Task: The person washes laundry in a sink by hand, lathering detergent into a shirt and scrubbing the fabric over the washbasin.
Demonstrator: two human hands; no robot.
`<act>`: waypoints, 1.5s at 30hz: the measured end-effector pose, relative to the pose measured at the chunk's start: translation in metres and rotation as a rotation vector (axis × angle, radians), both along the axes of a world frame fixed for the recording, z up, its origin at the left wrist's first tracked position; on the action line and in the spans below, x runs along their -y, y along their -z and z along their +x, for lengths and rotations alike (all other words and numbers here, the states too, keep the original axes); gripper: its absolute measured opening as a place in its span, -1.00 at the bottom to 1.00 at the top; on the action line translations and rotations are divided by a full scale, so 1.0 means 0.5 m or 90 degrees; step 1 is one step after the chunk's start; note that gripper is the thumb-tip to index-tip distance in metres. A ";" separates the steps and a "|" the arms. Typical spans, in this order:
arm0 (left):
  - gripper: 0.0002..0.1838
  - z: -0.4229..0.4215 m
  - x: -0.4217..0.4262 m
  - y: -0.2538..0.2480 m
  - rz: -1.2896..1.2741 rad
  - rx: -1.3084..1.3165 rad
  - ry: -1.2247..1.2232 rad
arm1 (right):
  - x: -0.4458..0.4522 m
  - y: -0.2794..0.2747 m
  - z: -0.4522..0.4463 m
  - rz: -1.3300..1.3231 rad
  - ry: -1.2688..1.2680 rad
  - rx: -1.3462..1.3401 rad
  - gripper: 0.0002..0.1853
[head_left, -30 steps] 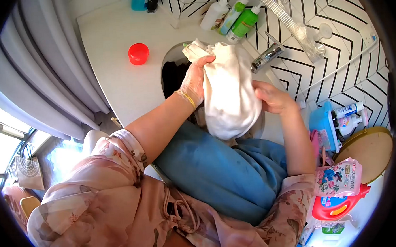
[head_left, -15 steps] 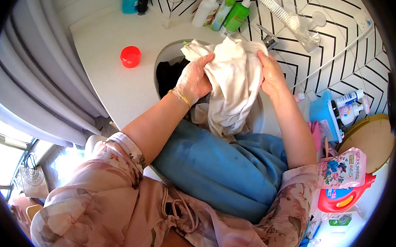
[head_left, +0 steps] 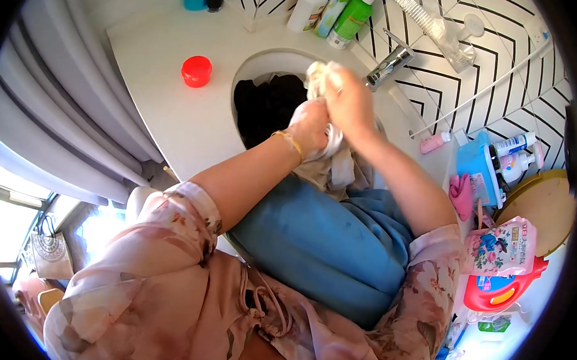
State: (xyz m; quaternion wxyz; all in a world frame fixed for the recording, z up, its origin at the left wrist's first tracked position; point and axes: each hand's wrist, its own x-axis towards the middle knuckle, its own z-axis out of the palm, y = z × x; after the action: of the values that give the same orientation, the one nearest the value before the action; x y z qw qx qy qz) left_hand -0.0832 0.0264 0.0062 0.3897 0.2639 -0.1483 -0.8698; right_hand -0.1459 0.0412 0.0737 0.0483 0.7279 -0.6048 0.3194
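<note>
Over the round sink (head_left: 248, 64), a cream-white cloth garment (head_left: 339, 171) is bunched into a narrow roll. My left hand (head_left: 310, 124), with a yellow band at the wrist, is wrapped round the roll. Just above and to the right, my right hand (head_left: 351, 103) closes on the same cloth; motion blurs it slightly. A crumpled end sticks out beyond my fingers, and the rest hangs down toward my lap. Dark cloth (head_left: 269, 107) lies in the sink, left of my hands. The part of the garment inside my grips is hidden.
A red cup-like lid (head_left: 197, 71) sits on the counter at left. The chrome faucet (head_left: 390, 66) juts close to my right hand. Pump bottles (head_left: 351, 19) stand behind the sink. At right are a blue basket (head_left: 471, 162), a pink pouch (head_left: 501, 248) and a red jug (head_left: 506, 293).
The garment was spread between my two hands and is now gathered into a tight roll. My right hand has moved left, up against my left. More of the dark cloth shows.
</note>
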 end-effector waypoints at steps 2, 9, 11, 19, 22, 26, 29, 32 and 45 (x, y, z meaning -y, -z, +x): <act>-0.71 0.016 -0.037 -0.057 0.040 0.046 0.015 | 0.017 -0.039 -0.027 0.118 0.140 0.124 -0.71; -0.71 -0.002 -0.019 0.015 -0.250 -0.003 -0.448 | -0.083 0.004 0.059 0.092 -0.076 -0.108 -0.72; -0.73 -0.055 -0.037 -0.031 0.046 0.033 -0.535 | -0.050 0.030 0.051 0.124 -0.070 -0.169 -0.77; -0.37 0.054 0.028 -0.004 0.143 -0.087 -0.005 | 0.108 -0.001 -0.058 0.351 -0.007 -0.045 -0.62; -0.33 0.081 0.036 -0.013 0.187 -0.050 -0.083 | 0.097 -0.044 0.012 0.046 -0.063 -0.397 -0.66; -0.52 0.036 0.030 0.032 0.085 0.042 -0.040 | 0.093 -0.071 0.213 0.258 -0.332 -0.122 -0.74; -0.63 0.070 0.008 -0.015 0.077 0.090 0.060 | 0.134 -0.021 0.288 0.269 -0.395 -0.172 -0.64; -0.61 0.050 0.025 0.016 0.062 0.070 0.052 | 0.169 0.025 0.327 0.247 -0.435 -0.172 -0.58; -0.51 0.029 0.071 0.169 -1.065 0.843 0.043 | 0.205 0.035 0.344 0.408 -0.398 -0.220 -0.82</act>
State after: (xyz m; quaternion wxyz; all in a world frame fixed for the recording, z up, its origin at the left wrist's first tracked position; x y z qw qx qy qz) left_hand -0.0685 -0.0092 -0.0781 0.2644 0.3285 -0.8876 -0.1855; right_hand 0.0261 -0.0615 0.0562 -0.1774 0.8956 -0.4079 -0.0093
